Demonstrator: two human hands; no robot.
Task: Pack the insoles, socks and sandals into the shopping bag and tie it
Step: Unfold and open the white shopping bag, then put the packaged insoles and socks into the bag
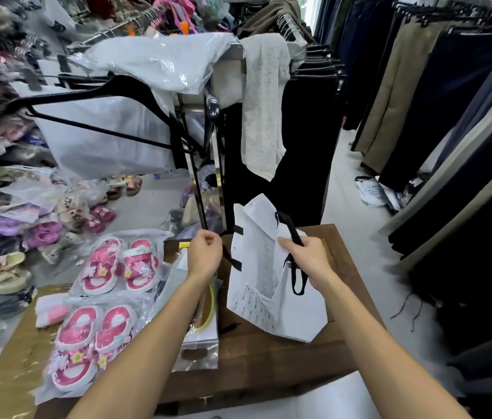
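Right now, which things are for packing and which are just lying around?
For the job: shopping bag held by both hands; two pink sandal pairs; packaged insoles; pink socks.

Lying around: hanger, grey cloth, hanging trousers, floor shoes.

There was only one view, from a wide-angle camera worn on the person's head. It looked forward and steeply down over both bare forearms, which ran up from the bottom edge to the left hand [205,255] and right hand [306,261] near the middle. The wooden table [268,358] sat close beneath the lens, filling the lower centre, with the white shopping bag [268,297] near the frame's middle. The wide lens bent the edges: the rack of dark trousers [450,116] leaned in on the right, and the heaped footwear [12,237] curved away on the left. With no second view, nothing was shared.
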